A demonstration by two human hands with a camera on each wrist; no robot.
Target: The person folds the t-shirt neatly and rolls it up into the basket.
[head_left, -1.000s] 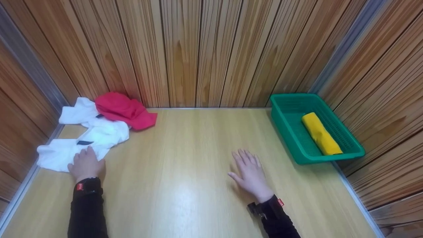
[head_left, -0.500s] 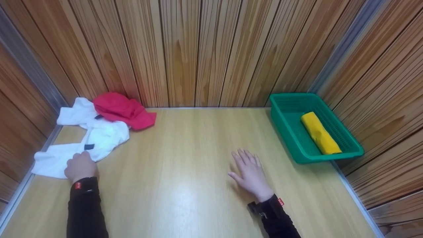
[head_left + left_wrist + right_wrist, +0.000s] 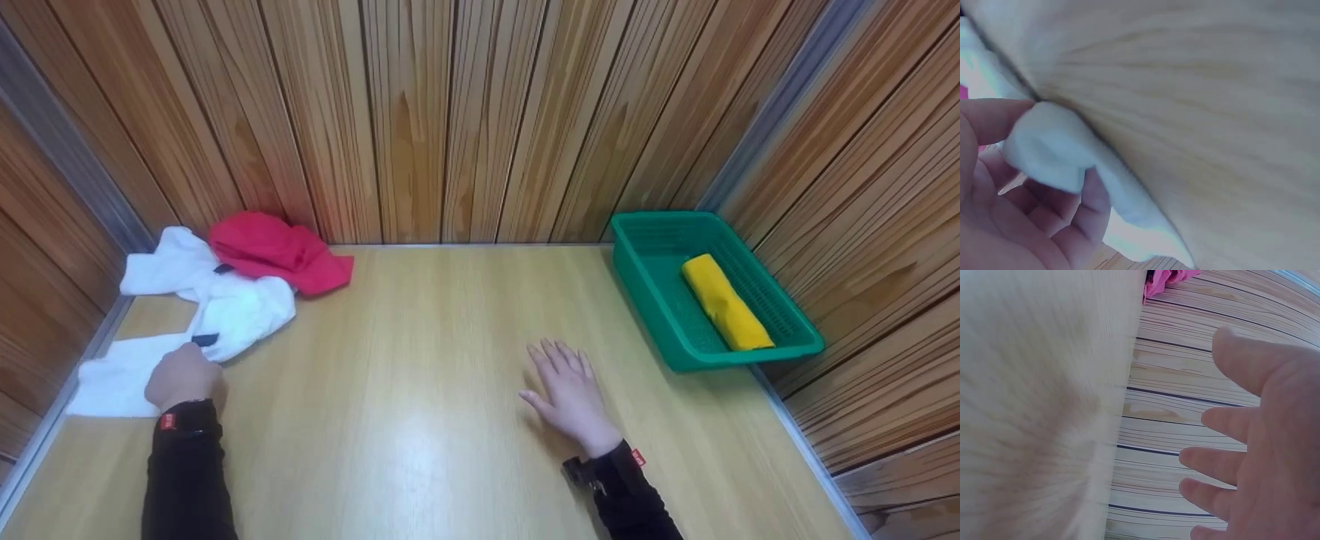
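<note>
A: Along the bench's [image 3: 405, 360] left edge the white cloth [image 3: 232, 311] is seen in a loose sprawl, overlapped by the red cloth [image 3: 281, 253] near the far left corner. And what's being held?

B: The near part of the white cloth! Its edge is pinched by the left hand [image 3: 182, 377], thumb against curled fingers. By the right hand [image 3: 568, 397], towards the bench's near right corner, nothing is held; its fingers are fanned out straight.

A: How should the cloth handle?

B: Light, soft and limp, by the look of it, with little to be broken and little slip expected. It's best taken by an edge or corner; if grabbed mid-heap, it would only be bunched. Near the dark strip [image 3: 204, 340] it might be a touch stiffer. With a hard pull, the red cloth could be dragged along.

A: Across to the far right corner: a green basket [image 3: 651, 300], set along the right edge!

B: In it, the rolled yellow cloth [image 3: 726, 301] is laid lengthwise, towards the right wall. Whether anything is hidden underneath can't be told.
</note>
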